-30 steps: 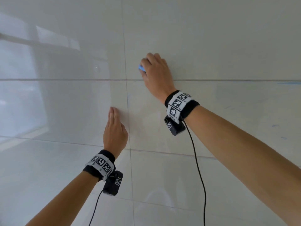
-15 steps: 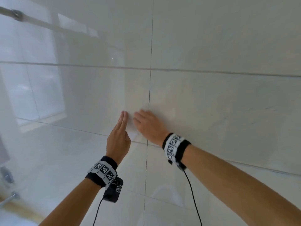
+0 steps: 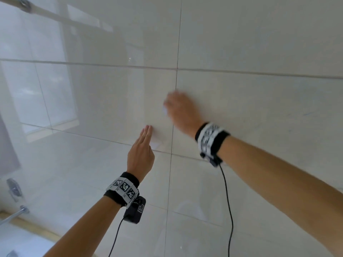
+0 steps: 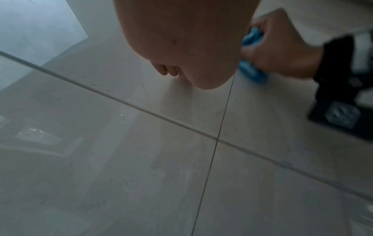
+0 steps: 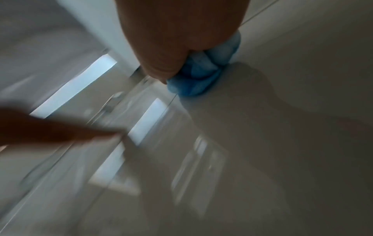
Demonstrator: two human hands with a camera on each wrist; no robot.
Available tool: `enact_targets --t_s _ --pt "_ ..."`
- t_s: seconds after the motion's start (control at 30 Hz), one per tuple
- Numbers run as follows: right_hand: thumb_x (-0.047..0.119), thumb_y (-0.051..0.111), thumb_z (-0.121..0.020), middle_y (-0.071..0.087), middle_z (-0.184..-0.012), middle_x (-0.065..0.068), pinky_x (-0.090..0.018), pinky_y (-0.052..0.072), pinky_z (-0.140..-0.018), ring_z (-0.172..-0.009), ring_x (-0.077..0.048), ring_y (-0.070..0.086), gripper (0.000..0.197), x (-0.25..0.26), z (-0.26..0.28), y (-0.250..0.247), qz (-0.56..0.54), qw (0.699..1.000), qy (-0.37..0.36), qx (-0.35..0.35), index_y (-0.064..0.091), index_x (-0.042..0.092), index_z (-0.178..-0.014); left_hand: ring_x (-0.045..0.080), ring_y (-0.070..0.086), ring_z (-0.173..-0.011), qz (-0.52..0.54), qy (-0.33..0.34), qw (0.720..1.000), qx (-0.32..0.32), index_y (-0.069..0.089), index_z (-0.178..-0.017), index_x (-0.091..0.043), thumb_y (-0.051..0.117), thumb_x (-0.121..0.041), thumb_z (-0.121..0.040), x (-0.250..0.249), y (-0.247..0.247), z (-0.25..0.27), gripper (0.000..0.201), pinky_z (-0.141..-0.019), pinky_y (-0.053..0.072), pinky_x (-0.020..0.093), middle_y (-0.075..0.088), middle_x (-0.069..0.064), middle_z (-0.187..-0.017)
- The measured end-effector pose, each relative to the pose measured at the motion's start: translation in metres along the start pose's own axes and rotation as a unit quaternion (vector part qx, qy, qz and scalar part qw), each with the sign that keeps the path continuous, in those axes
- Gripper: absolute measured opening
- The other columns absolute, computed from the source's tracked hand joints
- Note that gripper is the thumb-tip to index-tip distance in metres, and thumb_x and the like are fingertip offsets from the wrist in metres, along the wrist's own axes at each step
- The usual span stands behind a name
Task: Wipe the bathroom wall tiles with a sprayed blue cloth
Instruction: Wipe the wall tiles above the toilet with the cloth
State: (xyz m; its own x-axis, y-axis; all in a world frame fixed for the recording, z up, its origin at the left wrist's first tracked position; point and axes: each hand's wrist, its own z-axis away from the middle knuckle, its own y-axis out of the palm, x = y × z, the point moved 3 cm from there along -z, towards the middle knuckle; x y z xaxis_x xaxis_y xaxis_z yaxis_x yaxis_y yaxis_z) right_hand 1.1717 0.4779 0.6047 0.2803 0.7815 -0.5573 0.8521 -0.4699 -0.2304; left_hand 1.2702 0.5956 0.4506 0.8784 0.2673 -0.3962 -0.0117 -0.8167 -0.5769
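Observation:
Glossy white wall tiles (image 3: 241, 112) with thin grout lines fill the head view. My right hand (image 3: 179, 110), blurred by motion, grips a bunched blue cloth (image 5: 201, 75) and presses it against the tile just right of the vertical grout line. The cloth (image 4: 251, 63) also shows beneath that hand in the left wrist view; in the head view the hand hides it. My left hand (image 3: 143, 151) lies flat on the wall below and left of the right hand, fingers (image 3: 147, 130) straight and together, holding nothing.
A chrome rail (image 3: 55, 14) runs across the upper left. Chrome fittings (image 3: 14, 190) and a pipe (image 3: 13, 216) sit at the lower left by a ledge. Window reflections show in the left tiles. Camera cables hang from both wrists.
My right hand with the cloth swept down from the upper tile to beside my left hand, and now has moved back up and right. The left hand stays flat on the wall.

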Motion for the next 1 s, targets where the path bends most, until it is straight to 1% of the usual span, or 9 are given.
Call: enact_targets --t_s 0.1,0.17,0.27,0.43,0.6,0.67,0.77,0.87,1.0 --pt "-0.010 0.062 -0.072 0.062 -0.088 -0.010 -0.040 0.045 -0.075 -0.088 -0.031 0.059 0.021 0.031 0.054 0.004 -0.016 0.987 -0.117 0.110 0.062 0.010 -0.080 0.014 0.027 -0.157 0.001 0.001 1.000 0.007 0.026 -0.164 -0.016 0.039 0.008 -0.095 0.000 0.000 0.005 0.075 -0.112 0.049 0.037 0.025 -0.001 -0.171" --pt "-0.002 0.055 -0.074 0.066 -0.091 -0.011 -0.042 0.047 -0.078 -0.091 -0.032 0.063 0.018 0.007 0.029 0.001 -0.003 0.990 -0.113 0.082 0.066 0.011 -0.082 0.015 0.027 -0.157 0.000 0.000 1.000 -0.002 0.026 -0.165 -0.016 0.040 0.008 -0.095 0.001 -0.003 0.001 0.074 -0.111 0.051 0.037 0.026 -0.001 -0.170" --pt "0.007 0.064 -0.076 0.068 -0.094 -0.014 -0.045 0.040 -0.080 -0.098 -0.032 0.051 0.011 -0.057 -0.055 -0.016 0.062 0.996 -0.036 -0.054 0.067 0.011 -0.086 0.014 0.026 -0.157 -0.001 -0.001 1.000 -0.001 0.025 -0.165 -0.016 0.040 0.007 -0.097 0.002 -0.007 -0.002 0.073 -0.111 0.051 0.036 0.025 -0.002 -0.171" --pt "0.006 0.076 -0.076 0.064 -0.091 -0.013 -0.045 0.042 -0.076 -0.094 -0.033 0.056 0.014 -0.054 -0.079 -0.026 0.051 0.990 0.125 -0.052 0.065 0.010 -0.084 0.013 0.023 -0.157 0.001 -0.010 1.000 0.001 0.024 -0.165 -0.017 0.040 0.007 -0.097 -0.002 -0.008 -0.001 0.074 -0.112 0.050 0.037 0.023 -0.004 -0.171" --pt "-0.008 0.080 -0.071 0.058 -0.085 -0.010 -0.038 0.039 -0.073 -0.084 -0.027 0.047 0.026 0.013 0.039 -0.001 0.010 0.996 -0.047 0.081 0.063 0.010 -0.080 0.014 0.026 -0.157 0.004 0.000 1.000 -0.002 0.025 -0.165 -0.016 0.041 0.007 -0.096 -0.011 -0.012 0.004 0.075 -0.112 0.049 0.034 0.025 -0.002 -0.171" --pt "-0.004 0.082 -0.067 0.062 -0.088 -0.010 -0.040 0.039 -0.075 -0.087 -0.029 0.051 0.027 -0.010 0.026 -0.008 0.042 0.993 -0.056 0.099 0.065 0.011 -0.083 0.014 0.026 -0.157 0.004 0.002 1.000 -0.002 0.025 -0.165 -0.016 0.041 0.007 -0.096 -0.012 -0.017 0.003 0.074 -0.112 0.049 0.034 0.025 -0.002 -0.171" --pt "0.008 0.076 -0.073 0.068 -0.097 -0.018 -0.046 0.043 -0.081 -0.093 -0.038 0.064 0.019 -0.082 -0.045 -0.042 0.115 0.992 0.049 -0.027 0.068 0.009 -0.091 0.013 0.025 -0.157 0.004 0.000 1.000 -0.006 0.024 -0.165 -0.016 0.040 0.006 -0.098 -0.010 -0.024 0.004 0.073 -0.114 0.047 0.033 0.024 -0.002 -0.171" --pt "0.014 0.058 -0.090 0.063 -0.107 -0.018 -0.046 0.047 -0.084 -0.102 -0.039 0.060 0.015 -0.134 -0.097 -0.080 0.054 0.979 0.193 -0.024 0.065 0.005 -0.100 0.013 0.024 -0.158 0.000 -0.005 1.000 -0.004 0.022 -0.165 -0.016 0.039 0.004 -0.099 -0.010 -0.026 0.006 0.071 -0.113 0.047 0.032 0.023 -0.002 -0.171" --pt "0.028 0.070 -0.093 0.069 -0.094 0.002 -0.025 0.051 -0.078 -0.087 -0.010 0.064 0.018 -0.143 -0.097 -0.088 -0.208 0.933 0.279 -0.092 0.067 0.010 -0.094 0.013 0.021 -0.158 0.004 0.003 1.000 0.001 0.020 -0.166 -0.016 0.038 -0.001 -0.102 -0.023 -0.020 0.000 0.067 -0.112 0.048 0.032 0.020 -0.001 -0.172"
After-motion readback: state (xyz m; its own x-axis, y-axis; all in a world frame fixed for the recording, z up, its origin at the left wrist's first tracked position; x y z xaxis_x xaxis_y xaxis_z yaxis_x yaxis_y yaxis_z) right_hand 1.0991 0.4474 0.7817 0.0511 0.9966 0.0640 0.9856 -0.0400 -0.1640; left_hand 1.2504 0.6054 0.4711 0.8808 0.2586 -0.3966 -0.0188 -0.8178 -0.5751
